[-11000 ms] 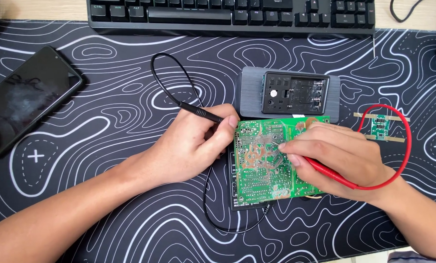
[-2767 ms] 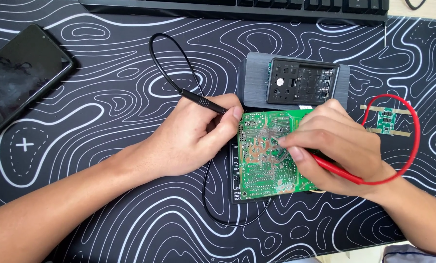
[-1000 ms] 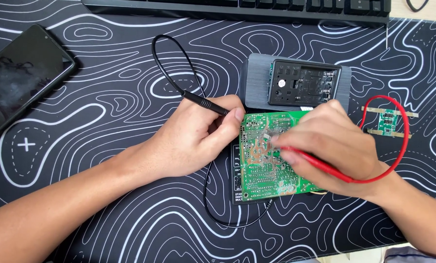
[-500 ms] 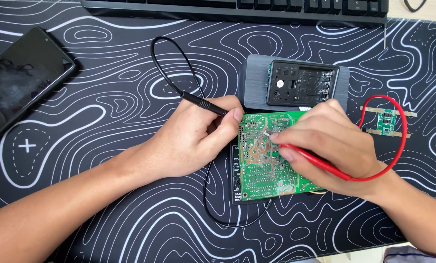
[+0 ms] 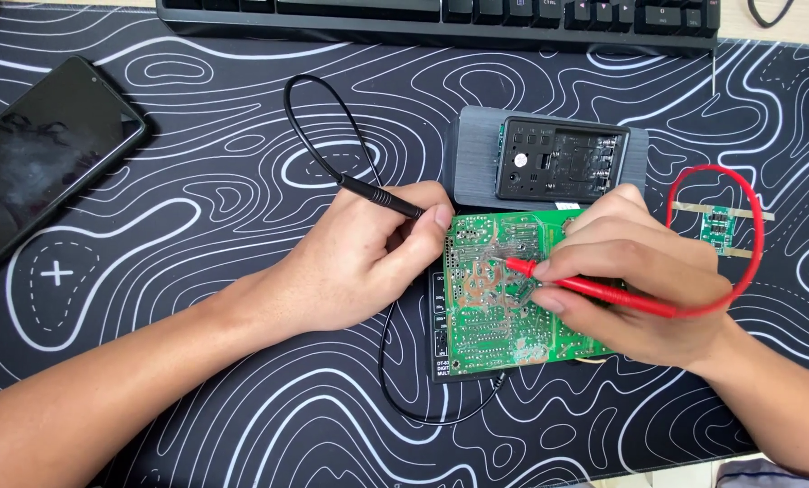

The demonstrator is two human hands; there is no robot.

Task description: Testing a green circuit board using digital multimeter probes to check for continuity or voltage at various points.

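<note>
A green circuit board [image 5: 495, 312] lies solder side up on a black multimeter body, at the middle of the desk mat. My left hand [image 5: 359, 262] grips a black test probe [image 5: 382, 196] at the board's left edge; its black lead loops away behind and below the hand. My right hand [image 5: 635, 276] holds a red test probe [image 5: 594, 289] like a pen, its tip resting on the solder joints near the board's upper middle. The red lead [image 5: 752, 226] arcs up to the right of that hand.
A grey case with a black inset [image 5: 549, 163] lies just behind the board. A small green module [image 5: 719, 226] sits inside the red lead's loop. A dark phone [image 5: 38, 158] lies at the far left, a black keyboard [image 5: 441, 14] along the back, all on a patterned black mat [image 5: 197, 163].
Both hands and probes have stayed on the board. The red probe tip has shifted only slightly across the solder joints; the view has drifted a little.
</note>
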